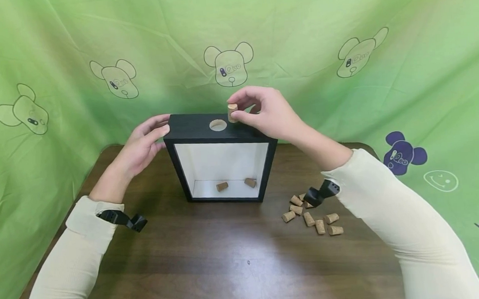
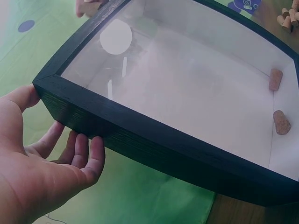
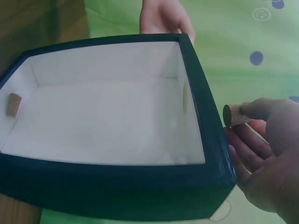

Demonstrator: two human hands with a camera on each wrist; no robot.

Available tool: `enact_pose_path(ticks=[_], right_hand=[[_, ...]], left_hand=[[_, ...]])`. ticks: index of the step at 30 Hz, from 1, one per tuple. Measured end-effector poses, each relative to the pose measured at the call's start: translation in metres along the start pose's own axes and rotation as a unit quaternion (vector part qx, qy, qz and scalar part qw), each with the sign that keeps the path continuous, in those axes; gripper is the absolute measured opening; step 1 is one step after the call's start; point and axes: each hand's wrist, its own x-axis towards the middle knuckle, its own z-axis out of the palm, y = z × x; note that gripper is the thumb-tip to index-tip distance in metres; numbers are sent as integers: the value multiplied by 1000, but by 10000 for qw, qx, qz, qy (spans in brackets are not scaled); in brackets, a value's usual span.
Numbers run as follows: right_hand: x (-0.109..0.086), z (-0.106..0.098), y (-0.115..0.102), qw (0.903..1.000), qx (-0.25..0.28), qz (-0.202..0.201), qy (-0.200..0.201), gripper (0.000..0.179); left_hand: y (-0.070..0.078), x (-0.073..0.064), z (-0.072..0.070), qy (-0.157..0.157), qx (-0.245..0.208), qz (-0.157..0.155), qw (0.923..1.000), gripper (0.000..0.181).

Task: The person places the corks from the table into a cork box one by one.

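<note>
Head: stubby cork (image 1: 232, 112), round-holed box (image 1: 193, 128)

The box (image 1: 193, 127) is black outside, white inside, corks (image 1: 309, 219) tan, cloth (image 1: 290, 29) green bear-print.

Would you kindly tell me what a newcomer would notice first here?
Probably the black-framed box standing at the head view's center, with two corks lying inside. Next, the right grip pinches a cork near the round hole on top. Loose corks lie scattered on the table to the right.
</note>
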Motion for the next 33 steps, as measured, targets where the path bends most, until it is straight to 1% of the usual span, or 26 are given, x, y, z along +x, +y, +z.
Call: enact_pose_path(ticks=[7, 14, 20, 25, 33], right_hand=[[11, 12, -4, 9995, -35, -21, -307, 20], [15, 19, -1, 9986, -243, -73, -473, 17], [14, 19, 1, 9984, -240, -36, -520, 17], [12, 19, 1, 9981, -211, -41, -582, 17], [10, 13, 2, 9971, -368, -88, -662, 22]], left_hand=[[-2, 2, 0, -32, -95, 95, 9999, 57], [0, 0, 0, 3, 0, 6, 10000, 56], [1, 0, 1, -7, 41, -42, 10000, 57], [0, 1, 1, -24, -11, -4, 10000, 57], [2, -1, 1, 5, 3, -58, 10000, 58]])
